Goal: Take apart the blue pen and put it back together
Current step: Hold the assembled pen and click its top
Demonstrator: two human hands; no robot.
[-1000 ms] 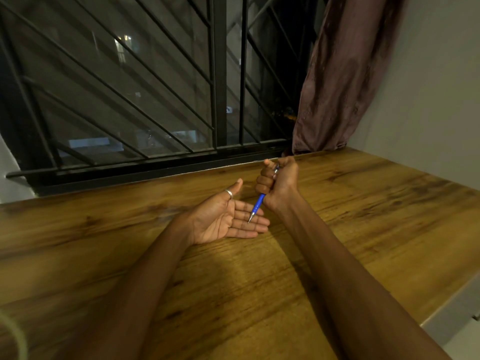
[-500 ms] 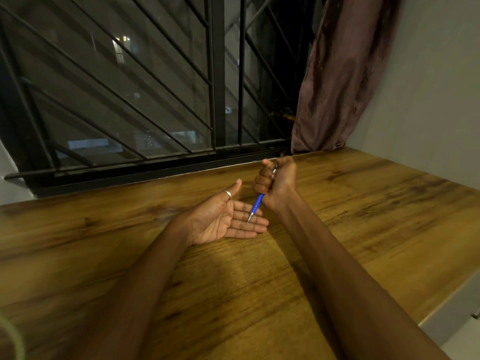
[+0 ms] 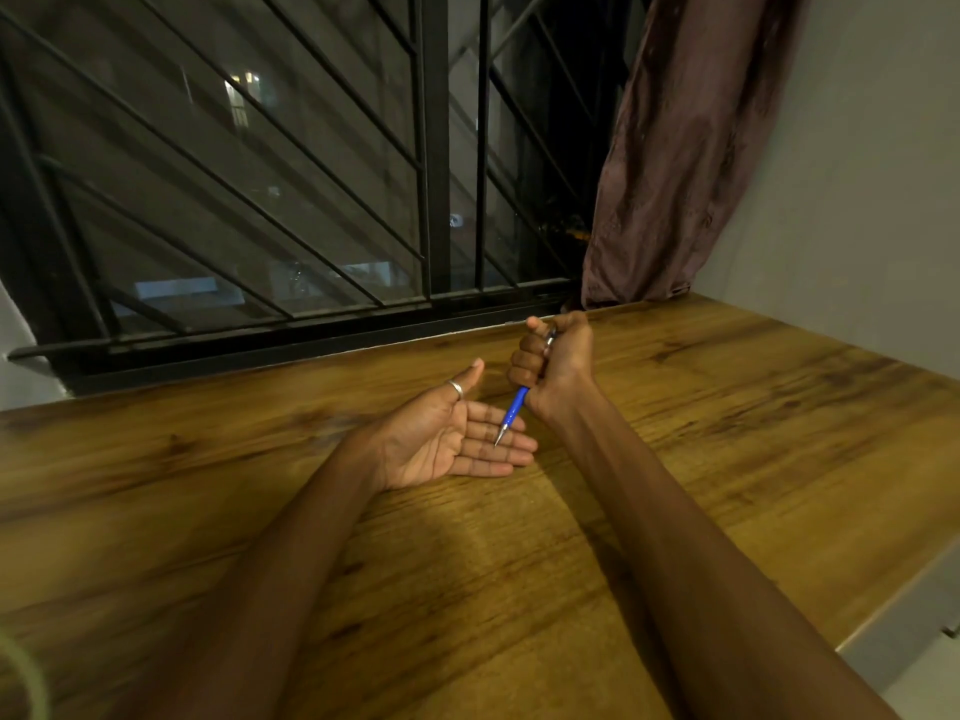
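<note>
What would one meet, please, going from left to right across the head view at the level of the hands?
Bare wooden table → left hand, open palm up → blue pen tip over its fingers → right hand fisted around the pen → more table.

A blue plastic pen barrel (image 3: 516, 406) with a silver metal tip is seen. Brown, dark-streaked wood grain covers the wooden table (image 3: 727, 433). A dusty mauve fabric curtain (image 3: 675, 148) hangs at its far edge, beside black metal window bars (image 3: 435, 148).
</note>
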